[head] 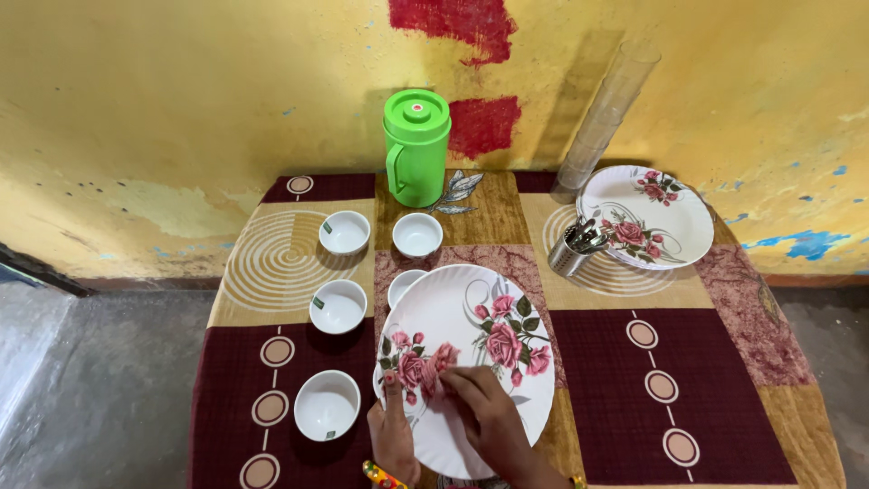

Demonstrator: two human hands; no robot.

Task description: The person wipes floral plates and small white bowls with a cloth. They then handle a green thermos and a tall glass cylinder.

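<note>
The person is handling a stack of white plates printed with pink roses, which is sitting at the near middle of the surface, a table under a patterned maroon, brown and cream cloth; the left hand is gripping the near-left rim with the thumb lying up on the plate face, and the right hand is lying on top with its fingers curled and pressing down near the rose print; both hands are in contact with the plate, neither one closed into a fist. The step in hand looks like taking hold of the top plate or steadying the pile; whether the plate is already lifting off I cannot tell. A small bowl is showing partly tucked under the far-left edge, so any shift of the plates is calling for care not to knock it. Three more white bowls are standing in a line to the left, well apart from the hands; a green jug, a cutlery holder and a second flowered plate are standing toward the wall.
</note>
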